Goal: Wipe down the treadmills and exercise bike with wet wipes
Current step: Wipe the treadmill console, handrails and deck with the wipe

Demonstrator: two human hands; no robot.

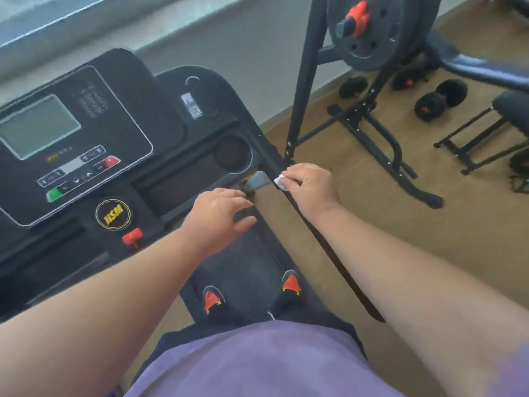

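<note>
— Anything readable on the treadmill console (86,144)?

— One thing: a round badge (113,215) with a yellow ring near the console's lower edge, just above the red safety key (132,235). Its yellow letters look like "HSM", tilted, and the blur makes the first letter uncertain.

— And the buttons?

— The button strip (77,170) below the grey screen (37,126) bears small white arrow marks, up and down; no words can be made out. A small yellow mark sits under the screen, too blurred to read.

— The sticker (191,106) on the motor cover?

— Print on it, illegible.
</note>
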